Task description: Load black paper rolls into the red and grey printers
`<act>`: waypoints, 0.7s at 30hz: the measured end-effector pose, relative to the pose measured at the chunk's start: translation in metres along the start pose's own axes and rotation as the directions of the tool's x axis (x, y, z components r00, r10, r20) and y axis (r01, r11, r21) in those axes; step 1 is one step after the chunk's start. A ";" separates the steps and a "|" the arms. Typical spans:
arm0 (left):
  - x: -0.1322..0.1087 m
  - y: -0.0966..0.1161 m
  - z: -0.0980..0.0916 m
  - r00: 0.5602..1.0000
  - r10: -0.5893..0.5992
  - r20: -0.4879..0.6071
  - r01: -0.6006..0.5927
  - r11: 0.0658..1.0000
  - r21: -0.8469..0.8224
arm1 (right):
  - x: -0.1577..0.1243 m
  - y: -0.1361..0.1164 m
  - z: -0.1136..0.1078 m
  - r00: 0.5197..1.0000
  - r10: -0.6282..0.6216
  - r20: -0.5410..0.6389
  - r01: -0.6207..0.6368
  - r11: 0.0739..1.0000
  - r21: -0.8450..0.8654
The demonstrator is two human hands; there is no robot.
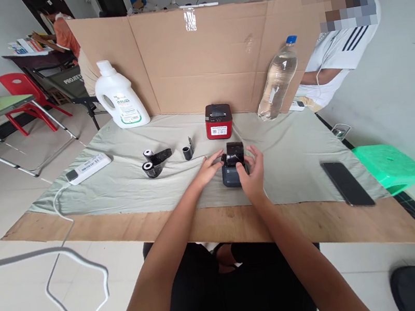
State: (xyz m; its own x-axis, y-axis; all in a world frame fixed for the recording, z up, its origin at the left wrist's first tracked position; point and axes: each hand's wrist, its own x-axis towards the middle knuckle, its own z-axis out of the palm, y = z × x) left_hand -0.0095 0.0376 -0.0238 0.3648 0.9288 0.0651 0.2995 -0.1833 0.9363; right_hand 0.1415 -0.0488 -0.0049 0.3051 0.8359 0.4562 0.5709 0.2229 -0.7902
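A small black printer point(230, 177) stands on the cloth near the table's front edge, with a dark glossy upper part point(235, 152) raised at its back; I cannot tell whether this is a lid or a roll. My left hand point(209, 169) reaches to its left side, fingers stretched out and the tips at its edge. On the other side, my right hand point(252, 174) grips the printer's right edge, thumb in front and fingers bent behind. Directly beyond sits a red and black printer point(218, 122). Left of it stands a small black paper roll point(187, 153).
Two more dark-wrapped rolls point(149, 170) lie left. A white power strip point(89, 169), detergent bottle point(122, 98), water bottle point(278, 81) and phone point(347, 183) are on the table point(299, 162). A cardboard screen point(200, 62) closes its back. One person point(351, 43) sits right; another point(66, 36) is behind.
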 end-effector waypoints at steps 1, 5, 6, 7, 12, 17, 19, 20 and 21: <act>-0.001 0.000 -0.001 1.000 0.000 0.008 0.000 1.000 -0.005 | -0.001 -0.001 -0.002 1.000 0.007 -0.020 -0.007 1.000 0.022; -0.003 0.001 -0.003 0.998 0.012 0.058 -0.012 1.000 -0.007 | 0.001 -0.002 -0.006 0.997 0.064 -0.037 -0.054 0.976 0.213; -0.003 0.001 -0.003 0.998 0.015 0.065 -0.015 1.000 -0.006 | 0.002 -0.001 -0.006 0.996 0.087 -0.028 -0.076 0.954 0.289; -0.004 0.001 -0.003 0.998 0.016 0.067 -0.016 1.000 -0.005 | 0.004 -0.001 -0.006 0.993 0.114 -0.019 -0.099 0.929 0.358; -0.003 0.004 -0.001 0.997 -0.009 0.073 0.011 0.999 -0.031 | 0.011 0.005 -0.003 0.972 0.220 -0.085 -0.155 0.867 0.473; 0.016 0.008 0.001 0.999 0.030 0.016 -0.027 0.992 -0.121 | 0.014 0.013 -0.001 0.959 0.227 -0.167 -0.151 0.915 0.375; 0.028 0.008 0.003 0.999 0.039 -0.018 -0.041 0.995 -0.089 | 0.015 0.016 -0.001 0.964 0.221 -0.144 -0.175 0.944 0.279; 0.033 0.007 0.004 0.998 0.041 -0.039 -0.043 0.997 -0.060 | 0.015 0.017 -0.001 0.970 0.208 -0.124 -0.177 0.958 0.227; 0.038 0.006 0.006 0.997 0.046 -0.068 -0.048 0.999 -0.022 | 0.015 0.017 -0.001 0.977 0.189 -0.102 -0.169 0.969 0.178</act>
State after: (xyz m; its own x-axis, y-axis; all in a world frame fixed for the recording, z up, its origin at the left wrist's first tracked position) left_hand 0.0119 0.0697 -0.0180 0.3176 0.9390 0.1318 0.2618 -0.2205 0.9396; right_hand 0.1565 -0.0326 -0.0112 0.4839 0.8072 0.3380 0.3659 0.1643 -0.9160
